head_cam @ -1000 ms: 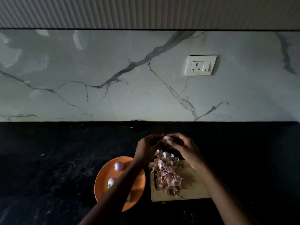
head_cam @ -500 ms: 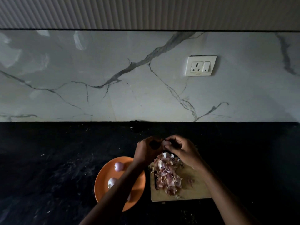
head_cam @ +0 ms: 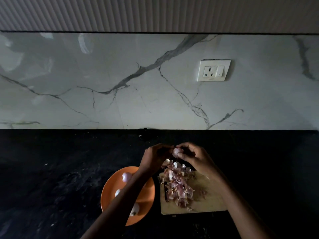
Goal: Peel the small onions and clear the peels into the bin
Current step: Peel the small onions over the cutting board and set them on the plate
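A small pale onion [head_cam: 176, 151] is held above the far end of the wooden cutting board [head_cam: 209, 202]. My right hand [head_cam: 195, 158] pinches it with thumb and curled fingers. My left hand [head_cam: 155, 157] meets it from the left, fingertips curled at the onion's top. A heap of pink onion peels [head_cam: 177, 183] lies on the board below. An orange plate [head_cam: 148, 195] to the left carries three peeled onions, one [head_cam: 126, 177] at its far side, partly hidden by my left forearm. No bin is in view.
The board and plate sit on a black stone counter [head_cam: 60, 178] near its front. A marble backsplash [head_cam: 120, 83] with a white wall socket [head_cam: 214, 70] rises behind. A few peel scraps lie on the counter in front of the board.
Both hands have stayed together at the onion, shifting slightly lower and turning it; more of the pale onion shows between the fingers now.
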{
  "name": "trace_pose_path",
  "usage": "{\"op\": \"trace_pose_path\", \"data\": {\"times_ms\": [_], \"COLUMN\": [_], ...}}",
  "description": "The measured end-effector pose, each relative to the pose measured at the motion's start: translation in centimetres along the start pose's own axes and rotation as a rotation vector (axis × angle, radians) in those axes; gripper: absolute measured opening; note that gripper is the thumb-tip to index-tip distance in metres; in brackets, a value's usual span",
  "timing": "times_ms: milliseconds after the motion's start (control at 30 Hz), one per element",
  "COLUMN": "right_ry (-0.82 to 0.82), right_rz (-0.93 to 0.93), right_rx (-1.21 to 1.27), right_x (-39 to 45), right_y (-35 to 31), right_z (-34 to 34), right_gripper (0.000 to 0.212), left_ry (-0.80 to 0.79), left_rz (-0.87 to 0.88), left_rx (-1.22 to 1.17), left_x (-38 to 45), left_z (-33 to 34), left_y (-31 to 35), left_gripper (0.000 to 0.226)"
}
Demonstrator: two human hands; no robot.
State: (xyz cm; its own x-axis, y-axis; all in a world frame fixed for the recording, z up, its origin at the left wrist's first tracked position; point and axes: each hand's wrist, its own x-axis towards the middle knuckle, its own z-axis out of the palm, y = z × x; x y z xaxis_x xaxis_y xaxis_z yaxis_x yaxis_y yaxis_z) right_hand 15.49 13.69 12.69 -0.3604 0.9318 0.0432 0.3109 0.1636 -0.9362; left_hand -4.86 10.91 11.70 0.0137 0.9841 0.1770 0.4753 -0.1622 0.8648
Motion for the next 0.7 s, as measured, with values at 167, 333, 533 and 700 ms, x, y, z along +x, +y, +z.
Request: {"op": "trace_pose_path", "data": {"times_ms": [167, 333, 533, 700], "right_ry": [-0.04, -0.035, -0.004, 0.005], "right_rz": [0.02, 0.021, 0.029, 0.033], "right_rx": [-0.053, -0.102, -0.093, -0.021], "right_x": [-0.1, -0.26, -0.43, -0.7], "right_y": [0.07, 0.16, -0.01, 0.05], "right_z": [-0.16, 0.02, 0.43, 0.7], "right_gripper": [0.027, 0.028, 0.037, 0.045], "left_ry": [-0.001, -0.018, -0.01, 0.022], "left_rz": [0.032, 0.037, 0.122, 0.034], "left_rx": [0.098, 0.138, 0.213, 0.168], "left_x": [-0.05, 0.03, -0.13, -0.03], "left_z": [-0.04, -0.13, 0.07, 0.27], "left_y": [0.12, 0.03, -0.26, -0.52], "left_gripper": [0.023, 0.019, 0.018, 0.012]}}
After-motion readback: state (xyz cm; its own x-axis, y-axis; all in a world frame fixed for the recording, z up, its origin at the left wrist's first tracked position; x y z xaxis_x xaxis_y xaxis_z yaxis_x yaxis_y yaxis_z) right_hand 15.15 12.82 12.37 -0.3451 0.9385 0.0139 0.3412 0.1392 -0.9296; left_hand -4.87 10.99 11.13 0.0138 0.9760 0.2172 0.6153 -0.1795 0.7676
